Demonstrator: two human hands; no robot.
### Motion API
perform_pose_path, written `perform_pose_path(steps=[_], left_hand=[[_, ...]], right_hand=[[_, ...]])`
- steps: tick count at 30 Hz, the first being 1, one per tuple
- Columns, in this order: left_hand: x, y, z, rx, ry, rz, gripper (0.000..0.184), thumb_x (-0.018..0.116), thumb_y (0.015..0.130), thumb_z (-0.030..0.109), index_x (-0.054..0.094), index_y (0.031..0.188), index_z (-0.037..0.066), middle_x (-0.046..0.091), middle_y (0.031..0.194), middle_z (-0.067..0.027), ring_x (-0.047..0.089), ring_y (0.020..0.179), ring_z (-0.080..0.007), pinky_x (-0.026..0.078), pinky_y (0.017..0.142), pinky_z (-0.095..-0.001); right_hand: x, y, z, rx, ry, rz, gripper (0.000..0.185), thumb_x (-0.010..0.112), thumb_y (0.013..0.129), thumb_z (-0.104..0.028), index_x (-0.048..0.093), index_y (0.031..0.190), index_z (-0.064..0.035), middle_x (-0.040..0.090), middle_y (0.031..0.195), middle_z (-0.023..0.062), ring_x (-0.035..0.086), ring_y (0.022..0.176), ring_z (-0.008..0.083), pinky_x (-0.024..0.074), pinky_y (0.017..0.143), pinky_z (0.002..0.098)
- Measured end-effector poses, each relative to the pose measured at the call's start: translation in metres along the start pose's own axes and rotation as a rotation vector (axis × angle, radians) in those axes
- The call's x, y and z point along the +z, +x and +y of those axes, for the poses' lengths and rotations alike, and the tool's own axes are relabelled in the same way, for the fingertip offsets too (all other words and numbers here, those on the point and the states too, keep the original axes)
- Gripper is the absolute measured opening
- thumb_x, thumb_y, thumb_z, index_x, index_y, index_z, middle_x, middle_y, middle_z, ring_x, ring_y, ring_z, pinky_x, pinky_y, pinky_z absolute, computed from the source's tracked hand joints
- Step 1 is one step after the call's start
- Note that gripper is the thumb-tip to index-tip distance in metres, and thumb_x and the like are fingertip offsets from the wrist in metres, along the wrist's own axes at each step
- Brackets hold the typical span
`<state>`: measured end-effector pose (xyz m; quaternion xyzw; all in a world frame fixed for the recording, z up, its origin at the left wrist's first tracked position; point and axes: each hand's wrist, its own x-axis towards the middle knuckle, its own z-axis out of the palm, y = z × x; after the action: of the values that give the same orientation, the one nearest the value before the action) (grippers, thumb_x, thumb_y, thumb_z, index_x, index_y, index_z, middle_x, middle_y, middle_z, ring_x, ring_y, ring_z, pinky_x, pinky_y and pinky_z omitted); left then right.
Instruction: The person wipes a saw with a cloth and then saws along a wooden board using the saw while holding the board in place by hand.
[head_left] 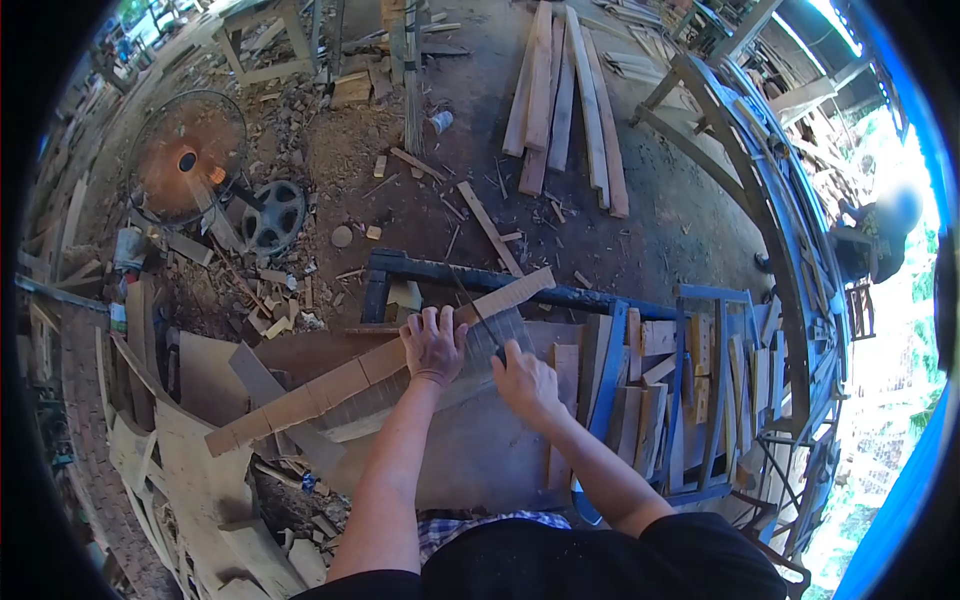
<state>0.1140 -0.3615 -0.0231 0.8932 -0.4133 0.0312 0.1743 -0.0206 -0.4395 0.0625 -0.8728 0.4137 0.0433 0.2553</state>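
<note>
A long wooden board (330,385) with dark cross lines lies diagonally across a dark frame edge and a flat sheet. My left hand (434,345) presses on the board near its upper right part, fingers bent over its far edge. Just to the right, my right hand (525,380) is closed around the handle of a handsaw (485,322). The thin blade slants up and left from that hand, across the board between my left hand and the board's right end. The blade's contact with the wood is too small to make out.
A pedestal fan (188,160) stands among scraps at the left. Long planks (563,100) lie on the ground ahead. Cut pieces fill a blue-edged rack (606,385) at my right. Beyond a metal frame (745,160), another person (870,240) is at the far right.
</note>
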Motion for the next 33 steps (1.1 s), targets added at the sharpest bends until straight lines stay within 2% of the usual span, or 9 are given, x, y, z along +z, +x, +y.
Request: perform_pose_path(steps=[7, 13, 16, 22, 25, 27, 33], left_hand=[[0.003, 0.001, 0.0, 0.015, 0.045, 0.04, 0.038, 0.055, 0.091, 0.042, 0.057, 0.116, 0.015, 0.052, 0.108, -0.0085, 0.047, 0.102, -0.0295, 0.036, 0.088, -0.0469], [0.003, -0.002, 0.001, -0.009, -0.003, 0.011, 0.035, 0.059, 0.089, 0.038, 0.058, 0.115, 0.015, 0.052, 0.109, -0.0091, 0.047, 0.104, -0.03, 0.036, 0.089, -0.047], [0.003, 0.002, 0.002, -0.006, 0.026, 0.017, 0.034, 0.058, 0.089, 0.039, 0.058, 0.115, 0.015, 0.051, 0.11, -0.0095, 0.047, 0.104, -0.0303, 0.036, 0.089, -0.0475], [0.009, 0.004, -0.004, 0.028, 0.074, 0.133, 0.038, 0.056, 0.089, 0.042, 0.056, 0.116, 0.014, 0.051, 0.106, -0.0094, 0.049, 0.1, -0.031, 0.038, 0.086, -0.0494], [0.006, -0.001, 0.0, 0.009, 0.023, 0.034, 0.038, 0.056, 0.09, 0.043, 0.056, 0.115, 0.014, 0.052, 0.106, -0.0096, 0.048, 0.1, -0.0312, 0.037, 0.086, -0.0494], [0.006, 0.001, 0.0, -0.011, 0.02, 0.02, 0.038, 0.054, 0.091, 0.043, 0.056, 0.115, 0.015, 0.051, 0.107, -0.0099, 0.048, 0.1, -0.0311, 0.037, 0.086, -0.0491], [0.003, -0.001, 0.001, 0.006, 0.009, 0.069, 0.036, 0.055, 0.091, 0.041, 0.057, 0.116, 0.015, 0.052, 0.108, -0.0094, 0.048, 0.101, -0.0309, 0.037, 0.086, -0.0485]], right_hand=[[0.023, 0.054, -0.006, -0.062, 0.053, 0.083, 0.029, 0.058, 0.092, -0.036, 0.053, 0.096, -0.0078, 0.067, 0.08, 0.0245, 0.067, 0.078, 0.0444, 0.0531, 0.07, 0.0533], [0.015, 0.02, 0.005, -0.005, 0.003, 0.034, 0.031, 0.056, 0.092, -0.038, 0.054, 0.099, -0.0077, 0.068, 0.082, 0.0247, 0.067, 0.079, 0.0437, 0.0534, 0.072, 0.0526], [0.028, 0.062, -0.006, -0.078, 0.048, 0.086, 0.028, 0.056, 0.093, -0.035, 0.053, 0.099, -0.0074, 0.067, 0.082, 0.0246, 0.066, 0.079, 0.0448, 0.0516, 0.072, 0.0547], [0.005, 0.025, -0.002, -0.03, 0.001, -0.033, 0.03, 0.055, 0.093, -0.035, 0.055, 0.104, -0.0075, 0.067, 0.085, 0.026, 0.066, 0.082, 0.045, 0.0517, 0.075, 0.0547], [0.007, 0.032, -0.009, 0.025, 0.022, -0.025, 0.031, 0.055, 0.093, -0.036, 0.055, 0.103, -0.0073, 0.067, 0.086, 0.0264, 0.066, 0.083, 0.0459, 0.0509, 0.076, 0.0557], [0.011, 0.05, -0.013, -0.056, 0.03, 0.039, 0.029, 0.057, 0.092, -0.035, 0.055, 0.099, -0.007, 0.068, 0.085, 0.026, 0.067, 0.082, 0.0435, 0.0531, 0.074, 0.052], [-0.007, 0.005, 0.007, -0.027, -0.016, -0.023, 0.03, 0.056, 0.093, -0.036, 0.056, 0.099, -0.0066, 0.068, 0.087, 0.0262, 0.067, 0.083, 0.0444, 0.0527, 0.075, 0.0527]])
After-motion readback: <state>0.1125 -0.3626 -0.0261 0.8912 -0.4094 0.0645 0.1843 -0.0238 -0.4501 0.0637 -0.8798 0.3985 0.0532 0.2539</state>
